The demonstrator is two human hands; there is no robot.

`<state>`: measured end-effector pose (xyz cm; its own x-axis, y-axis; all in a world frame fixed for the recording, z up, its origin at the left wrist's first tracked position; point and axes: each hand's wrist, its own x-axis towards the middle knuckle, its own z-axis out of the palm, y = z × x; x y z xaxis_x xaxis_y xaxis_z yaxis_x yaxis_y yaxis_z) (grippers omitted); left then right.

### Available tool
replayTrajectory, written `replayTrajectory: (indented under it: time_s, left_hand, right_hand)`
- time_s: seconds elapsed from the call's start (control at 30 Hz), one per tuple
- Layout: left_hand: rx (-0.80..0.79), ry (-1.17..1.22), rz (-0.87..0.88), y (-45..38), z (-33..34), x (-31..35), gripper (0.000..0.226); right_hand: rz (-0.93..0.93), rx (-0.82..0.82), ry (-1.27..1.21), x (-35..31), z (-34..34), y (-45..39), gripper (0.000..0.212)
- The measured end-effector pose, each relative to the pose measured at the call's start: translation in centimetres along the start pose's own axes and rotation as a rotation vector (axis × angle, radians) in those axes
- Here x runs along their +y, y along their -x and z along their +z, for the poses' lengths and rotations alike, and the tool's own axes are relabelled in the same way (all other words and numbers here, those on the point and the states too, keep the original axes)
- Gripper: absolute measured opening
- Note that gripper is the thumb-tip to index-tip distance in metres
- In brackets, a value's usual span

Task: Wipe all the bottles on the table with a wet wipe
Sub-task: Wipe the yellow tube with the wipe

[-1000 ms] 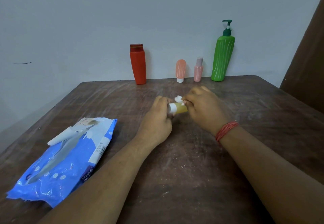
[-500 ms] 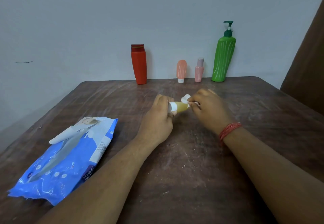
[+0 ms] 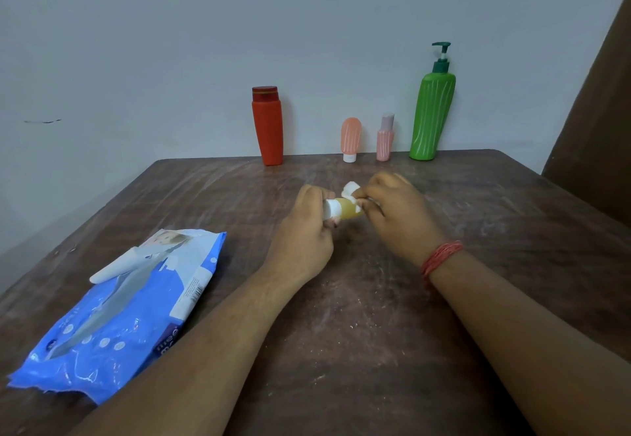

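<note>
Left hand (image 3: 300, 230) has its fingers curled round the white cap end of a small yellow bottle (image 3: 346, 212), holding it sideways just above the middle of the table (image 3: 341, 350), while the right hand (image 3: 396, 213) pinches a bunched-up wet wipe (image 3: 350, 191) against the bottle's other end. Going left to right otherwise: blue wipes pack (image 3: 119, 309) lies flap-open at the near left, then along the far edge by the wall stand a red bottle (image 3: 268, 128), a peach tube (image 3: 350, 138), a pink bottle (image 3: 385, 140) and a green pump bottle (image 3: 432, 114). Looks like those four are yet to be wiped, can't tell for sure though. To do this one properly I'd turn the bottle with the left hand so the wipe covers all the way round, then swap grip and get the cap too, otherwise that end gets missed
</note>
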<state>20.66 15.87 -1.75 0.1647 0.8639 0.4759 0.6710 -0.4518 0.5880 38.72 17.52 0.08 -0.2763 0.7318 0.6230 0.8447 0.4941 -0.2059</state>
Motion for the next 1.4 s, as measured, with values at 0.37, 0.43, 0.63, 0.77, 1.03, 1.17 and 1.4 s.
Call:
replayTrajectory:
  time_s: [0.37,0.43,0.63,0.77,1.03,1.17,1.4]
  left_hand:
    - [0.01,0.097,-0.053,0.1,-0.1,0.7,0.025]
    - [0.026,0.129,-0.08,0.0,-0.3,0.6,0.019]
    - [0.001,0.116,-0.09,0.1,-0.3,1.0,0.02]
    - [-0.015,0.167,-0.113,0.2,-0.1,1.5,0.017]
    - [-0.052,0.369,-0.223,0.6,-0.7,1.6,0.012]
    - [-0.067,0.446,-0.258,0.5,-0.4,1.2,0.01]
    - [-0.087,0.561,-0.291,0.4,-0.4,0.9,0.009]
  right_hand:
    - [0.095,0.022,-0.004,0.8,-0.5,0.1,0.018]
    - [-0.042,0.055,-0.038,-1.4,-0.4,0.2,0.015]
    - [0.014,0.093,0.092,0.8,-0.3,-0.6,0.014]
    - [0.058,0.17,0.019,1.0,-0.5,-0.2,0.014]
    - [0.005,0.208,0.036,1.1,-0.7,-0.7,0.017]
    - [0.003,0.214,-0.005,0.5,-0.8,-0.1,0.02]
    - [-0.048,0.288,0.005,0.2,-0.7,-0.7,0.018]
